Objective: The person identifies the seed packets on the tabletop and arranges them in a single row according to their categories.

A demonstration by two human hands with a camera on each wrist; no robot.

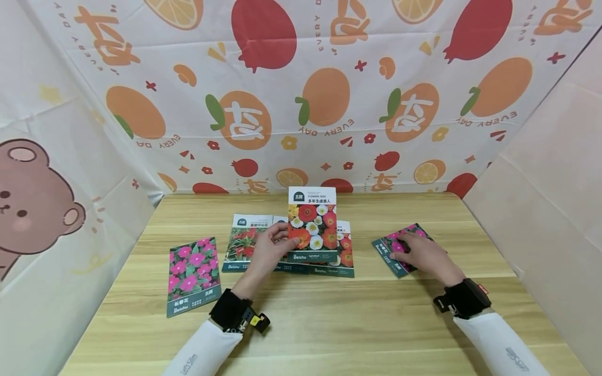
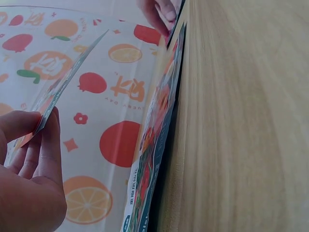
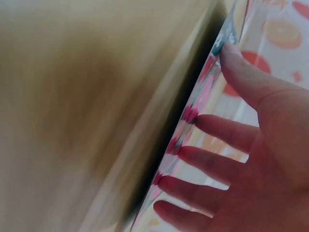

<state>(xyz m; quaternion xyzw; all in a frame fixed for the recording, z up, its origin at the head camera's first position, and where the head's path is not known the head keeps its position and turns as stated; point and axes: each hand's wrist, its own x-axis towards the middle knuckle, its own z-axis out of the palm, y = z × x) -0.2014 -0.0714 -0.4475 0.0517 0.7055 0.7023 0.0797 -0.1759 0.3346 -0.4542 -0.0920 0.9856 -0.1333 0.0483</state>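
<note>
A wooden table [image 1: 329, 324] is spread with seed packets; a poppy seed packet [image 1: 312, 224] is pinched upright at its lower left edge by the left hand [image 1: 268, 250], above the middle pile [image 1: 345, 256]; a pink-flower packet [image 1: 400, 249] is pressed flat at the table's right by the spread fingers of the right hand [image 1: 420, 253].

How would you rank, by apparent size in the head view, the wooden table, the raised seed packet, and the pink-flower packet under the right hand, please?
1. Wooden table, by far the largest.
2. Raised seed packet, though lifted nearer the camera.
3. Pink-flower packet, partly hidden by the right hand.
</note>
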